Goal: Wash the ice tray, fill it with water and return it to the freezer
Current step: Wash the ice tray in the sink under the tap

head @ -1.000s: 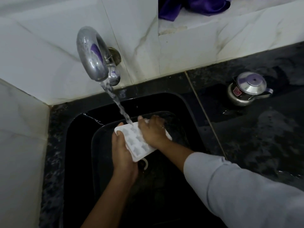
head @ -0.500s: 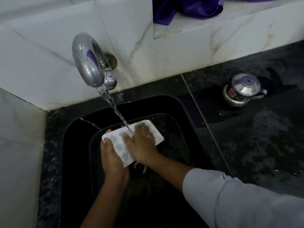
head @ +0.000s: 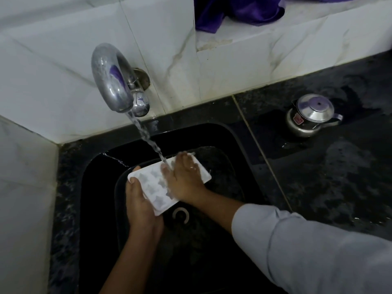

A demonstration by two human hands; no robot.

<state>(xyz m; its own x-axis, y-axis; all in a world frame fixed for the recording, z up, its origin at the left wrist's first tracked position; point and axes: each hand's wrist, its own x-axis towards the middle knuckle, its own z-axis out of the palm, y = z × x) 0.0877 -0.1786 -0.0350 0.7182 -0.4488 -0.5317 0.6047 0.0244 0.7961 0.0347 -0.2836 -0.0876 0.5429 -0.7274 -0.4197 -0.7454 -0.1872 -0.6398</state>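
A white ice tray with several moulded cells is held over the black sink, under the running stream from the chrome tap. My left hand grips its near left edge, thumb on top. My right hand lies flat on the tray's far half, fingers spread and straight, with the water falling at its fingertips. The part of the tray under that palm is hidden.
A small steel pot with a lid stands on the wet black counter to the right. White marble tiles back the sink. A purple cloth lies on the ledge above. The drain ring shows below the tray.
My right hand has slid across the tray's top, from its middle toward the far right end, uncovering more cells. The left hand keeps its grip on the tray's edge.
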